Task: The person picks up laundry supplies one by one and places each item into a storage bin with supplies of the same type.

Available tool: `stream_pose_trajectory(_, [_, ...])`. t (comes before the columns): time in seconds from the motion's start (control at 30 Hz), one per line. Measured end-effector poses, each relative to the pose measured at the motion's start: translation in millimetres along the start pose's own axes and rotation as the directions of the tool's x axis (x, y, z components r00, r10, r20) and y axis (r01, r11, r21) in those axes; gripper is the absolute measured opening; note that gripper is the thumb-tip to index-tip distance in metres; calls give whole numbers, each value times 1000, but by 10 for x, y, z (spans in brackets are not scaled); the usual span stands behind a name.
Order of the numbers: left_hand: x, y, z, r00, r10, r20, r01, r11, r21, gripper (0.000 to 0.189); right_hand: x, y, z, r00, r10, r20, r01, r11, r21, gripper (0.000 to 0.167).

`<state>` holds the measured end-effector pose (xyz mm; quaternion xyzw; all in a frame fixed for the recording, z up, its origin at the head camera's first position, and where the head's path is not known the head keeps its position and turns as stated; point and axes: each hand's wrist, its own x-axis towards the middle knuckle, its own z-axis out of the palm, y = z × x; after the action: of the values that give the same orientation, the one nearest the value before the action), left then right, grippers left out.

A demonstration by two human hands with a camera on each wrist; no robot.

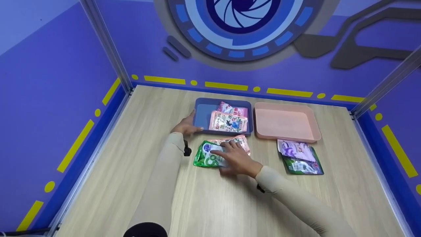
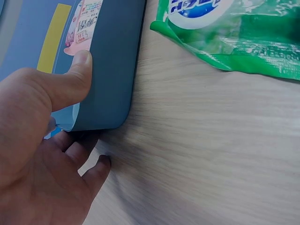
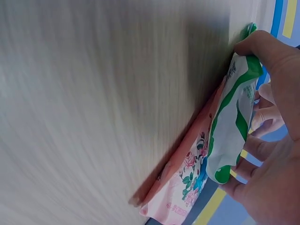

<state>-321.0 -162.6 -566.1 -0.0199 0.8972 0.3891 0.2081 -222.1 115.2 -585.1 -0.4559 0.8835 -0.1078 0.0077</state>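
My left hand (image 1: 186,127) grips the near left corner of a blue-grey plastic tray (image 1: 202,118). In the left wrist view its thumb lies over the tray's rim, with the fingers around the outer corner. A floral pouch (image 1: 217,122) and a pink packet (image 1: 242,112) lie inside the tray. In front of it, my right hand (image 1: 239,160) holds a green and white pouch (image 1: 201,157), thumb at one edge and fingers along the other in the right wrist view. Partly covered by that pouch is a pink floral pouch (image 3: 188,185).
To the right of the blue tray stands a pink tray (image 1: 286,119) with a bare floor. A purple pouch (image 1: 297,150) overlaps a dark green pouch (image 1: 301,167) in front of it. Blue-purple panels (image 1: 138,49) wall in the wooden table (image 1: 144,112).
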Motion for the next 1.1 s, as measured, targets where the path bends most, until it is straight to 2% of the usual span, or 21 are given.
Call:
stream_pose_trajectory(0.23, [-3,-1,-5,1000,13,10,-13,1000,24,100,6,11,7,997,-49,-64,46,997,-56,71])
stream_pose_trajectory(0.57, [20,-10,6,1000,-2,-2,2,999,34,102,13,13,-25,998,-45,-32,43,997,-68,70])
stream_pose_trajectory(0.87, [34,-24,9,1000,18,-6,-17,999,43,104,17,9,-51,998,-51,-45,50,998,-28,64])
stream_pose_trajectory(1.1, [22,-18,-1,999,38,7,-38,998,43,101,10,25,-85,994,-62,-89,60,998,-31,61])
